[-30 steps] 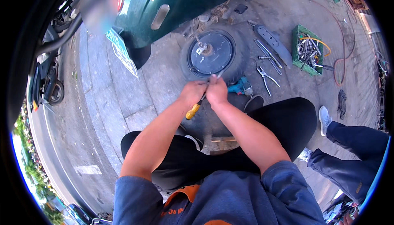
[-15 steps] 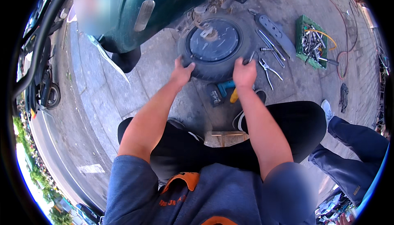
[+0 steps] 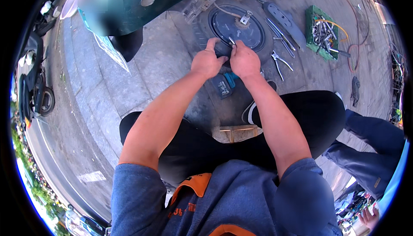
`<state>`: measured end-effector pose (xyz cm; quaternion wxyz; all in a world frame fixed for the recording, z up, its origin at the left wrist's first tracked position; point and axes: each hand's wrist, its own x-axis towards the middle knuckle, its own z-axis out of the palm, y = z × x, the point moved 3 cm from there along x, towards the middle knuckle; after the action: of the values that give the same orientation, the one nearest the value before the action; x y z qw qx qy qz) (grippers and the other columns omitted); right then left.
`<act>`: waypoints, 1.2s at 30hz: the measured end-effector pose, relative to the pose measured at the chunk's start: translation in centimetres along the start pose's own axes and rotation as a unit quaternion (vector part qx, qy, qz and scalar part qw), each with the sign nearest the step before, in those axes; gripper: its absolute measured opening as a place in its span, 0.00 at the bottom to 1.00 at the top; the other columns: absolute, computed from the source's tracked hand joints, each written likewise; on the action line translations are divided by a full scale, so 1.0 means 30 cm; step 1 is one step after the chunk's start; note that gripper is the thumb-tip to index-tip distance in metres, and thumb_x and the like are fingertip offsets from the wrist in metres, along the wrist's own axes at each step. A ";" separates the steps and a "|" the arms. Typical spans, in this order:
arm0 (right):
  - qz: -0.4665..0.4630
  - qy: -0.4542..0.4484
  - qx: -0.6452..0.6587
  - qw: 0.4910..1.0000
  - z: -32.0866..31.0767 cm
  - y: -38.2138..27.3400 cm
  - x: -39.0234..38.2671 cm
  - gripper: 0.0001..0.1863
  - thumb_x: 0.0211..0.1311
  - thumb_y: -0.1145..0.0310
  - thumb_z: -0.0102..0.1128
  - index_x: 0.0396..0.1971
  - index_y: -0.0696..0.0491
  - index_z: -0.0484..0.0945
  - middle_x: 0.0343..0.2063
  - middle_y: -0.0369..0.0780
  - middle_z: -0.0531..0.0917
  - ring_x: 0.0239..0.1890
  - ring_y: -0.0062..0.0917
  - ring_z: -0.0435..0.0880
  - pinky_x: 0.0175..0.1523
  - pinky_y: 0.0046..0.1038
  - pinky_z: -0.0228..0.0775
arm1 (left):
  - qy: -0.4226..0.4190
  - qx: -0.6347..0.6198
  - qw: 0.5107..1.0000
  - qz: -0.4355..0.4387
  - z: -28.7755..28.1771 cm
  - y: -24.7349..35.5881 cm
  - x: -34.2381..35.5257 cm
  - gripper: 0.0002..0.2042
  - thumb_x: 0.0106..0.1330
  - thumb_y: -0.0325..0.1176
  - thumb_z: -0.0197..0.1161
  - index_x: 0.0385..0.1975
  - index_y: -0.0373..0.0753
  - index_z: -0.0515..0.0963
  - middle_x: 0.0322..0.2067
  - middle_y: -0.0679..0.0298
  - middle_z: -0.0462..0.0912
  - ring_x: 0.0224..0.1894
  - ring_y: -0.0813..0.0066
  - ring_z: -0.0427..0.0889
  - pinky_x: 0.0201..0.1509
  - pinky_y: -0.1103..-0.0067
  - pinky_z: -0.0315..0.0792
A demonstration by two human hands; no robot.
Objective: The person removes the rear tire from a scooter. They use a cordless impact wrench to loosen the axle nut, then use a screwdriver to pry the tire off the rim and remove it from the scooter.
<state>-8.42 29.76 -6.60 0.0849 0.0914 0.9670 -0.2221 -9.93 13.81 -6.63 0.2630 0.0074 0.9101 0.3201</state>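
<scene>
From where I'm standing, R hand (image 3: 245, 61) is wrapped round a slim silver metal tool (image 3: 232, 41), tip by the near rim of the round black rubber-tyred wheel (image 3: 234, 25) lying flat on the ground; L hand (image 3: 208, 63), thumb & forefinger spread, is at its near edge, can't tell if touching. Grey stone paving (image 3: 161, 49) stretches wide to L, w/ silver metal pliers (image 3: 275, 56) near R edge.

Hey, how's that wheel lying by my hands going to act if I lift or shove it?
The wheel is probably heavy for its size, given the broad disc filling its middle. Lying flat, it likely won't roll, and the tyre may drag on the paving.
</scene>
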 end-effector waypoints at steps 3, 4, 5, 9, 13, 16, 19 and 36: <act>0.006 -0.008 0.000 1.000 -0.009 0.009 -0.019 0.16 0.81 0.61 0.52 0.59 0.48 0.82 0.45 0.50 0.92 0.49 0.49 0.91 0.55 0.51 0.82 | 0.004 0.073 0.997 0.027 -0.029 0.012 0.023 0.41 0.64 0.56 0.79 0.78 0.59 0.72 0.57 0.49 0.90 0.63 0.45 0.86 0.66 0.53 0.77; 0.008 -0.023 -0.010 1.000 -0.006 0.019 -0.025 0.16 0.80 0.62 0.53 0.60 0.47 0.82 0.45 0.49 0.92 0.49 0.48 0.91 0.55 0.50 0.82 | 0.021 0.126 0.990 0.057 -0.044 0.012 0.029 0.40 0.62 0.57 0.80 0.76 0.59 0.75 0.61 0.52 0.87 0.67 0.48 0.83 0.69 0.52 0.75; 0.007 -0.028 -0.017 0.999 -0.003 0.029 -0.032 0.17 0.79 0.62 0.54 0.61 0.47 0.82 0.45 0.49 0.91 0.49 0.48 0.91 0.55 0.50 0.83 | 0.038 0.178 0.979 0.088 -0.058 0.009 0.035 0.39 0.60 0.59 0.80 0.74 0.60 0.78 0.65 0.54 0.85 0.71 0.51 0.79 0.71 0.51 0.72; -0.048 0.044 -0.025 0.998 0.010 0.048 -0.052 0.15 0.76 0.65 0.58 0.57 0.45 0.85 0.45 0.46 0.91 0.48 0.46 0.91 0.54 0.48 0.84 | 0.094 0.247 0.931 0.250 -0.073 -0.014 0.065 0.39 0.61 0.62 0.78 0.74 0.60 0.80 0.79 0.63 0.70 0.84 0.60 0.61 0.87 0.52 0.53; -0.068 0.087 -0.037 0.993 0.027 0.052 -0.045 0.13 0.74 0.65 0.60 0.53 0.45 0.88 0.45 0.45 0.90 0.47 0.46 0.91 0.52 0.47 0.85 | 0.063 0.274 0.910 0.304 -0.042 -0.054 0.110 0.38 0.69 0.64 0.70 0.79 0.60 0.74 0.82 0.68 0.67 0.87 0.61 0.56 0.92 0.54 0.41; -0.064 0.103 -0.037 0.992 0.031 0.058 -0.035 0.14 0.74 0.65 0.60 0.53 0.45 0.89 0.45 0.44 0.90 0.46 0.46 0.92 0.51 0.46 0.86 | 0.054 0.282 0.904 0.316 -0.023 -0.058 0.125 0.38 0.72 0.64 0.67 0.81 0.62 0.70 0.83 0.70 0.65 0.87 0.62 0.55 0.92 0.54 0.38; -0.062 0.092 -0.053 0.992 0.031 0.061 -0.033 0.14 0.73 0.66 0.61 0.53 0.45 0.89 0.45 0.44 0.90 0.46 0.45 0.92 0.50 0.45 0.86 | 0.056 0.282 0.904 0.316 -0.024 -0.050 0.128 0.37 0.71 0.62 0.68 0.81 0.63 0.71 0.82 0.69 0.67 0.87 0.62 0.56 0.92 0.53 0.38; -0.030 0.040 -0.048 0.998 0.016 0.063 -0.033 0.20 0.72 0.68 0.60 0.59 0.40 0.89 0.51 0.44 0.90 0.48 0.44 0.93 0.52 0.44 0.87 | 0.035 0.270 0.909 0.316 -0.043 -0.033 0.143 0.37 0.71 0.65 0.67 0.79 0.63 0.73 0.81 0.68 0.68 0.87 0.64 0.56 0.92 0.54 0.36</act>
<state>-6.99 31.08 -7.59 0.0434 0.0670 0.9814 -0.1744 -14.09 13.06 -8.41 0.1042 0.3545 0.9203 0.1287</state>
